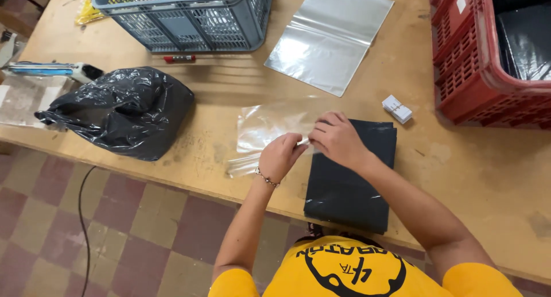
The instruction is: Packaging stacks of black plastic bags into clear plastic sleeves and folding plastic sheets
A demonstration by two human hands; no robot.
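My left hand (279,156) and my right hand (337,138) meet at the edge of a clear plastic bag (265,127) that lies on the wooden table (470,176). Both pinch the bag's edge between the fingertips. A bead bracelet circles my left wrist. Under my right forearm lies a flat stack of folded black plastic bags (350,182), reaching to the table's near edge. The clear bag spreads to the left of that stack.
A stuffed black bag (123,110) sits at the left. A grey crate (189,12) stands at the back, a red marker (179,58) before it. More clear bags (330,38) lie behind. A red crate (488,56) is at the right, a small white packet (397,108) beside it.
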